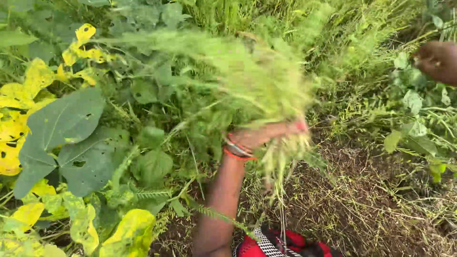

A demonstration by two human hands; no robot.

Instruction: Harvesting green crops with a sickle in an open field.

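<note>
Item: bunch of grass (257,81), green, feathery, blurred. It stands in my left hand (266,135), which is clenched around the stalks near their lower end. Long axis: roughly upright, tops fanning up and to the left over the broad leaves (66,123), cut ends (281,166) hanging just below my fist toward the bare ground (371,200).

Item: left hand. Nearer of the two to the bunch; in fact closed on it. Forearm (221,204) rises from the bottom of the view, wrist bent to the right, orange and pale bangles (238,151) at the wrist.

Item: right hand (438,59). At the far right edge, well apart from the bunch, up and to the right of it, among standing weeds (414,104). Only part of it shows; I cannot tell whether it grips anything.

Item: yellowed leaves (19,109), left edge, spotted with holes.

Item: red and black cloth (285,245), bottom centre, beside my forearm.
</note>
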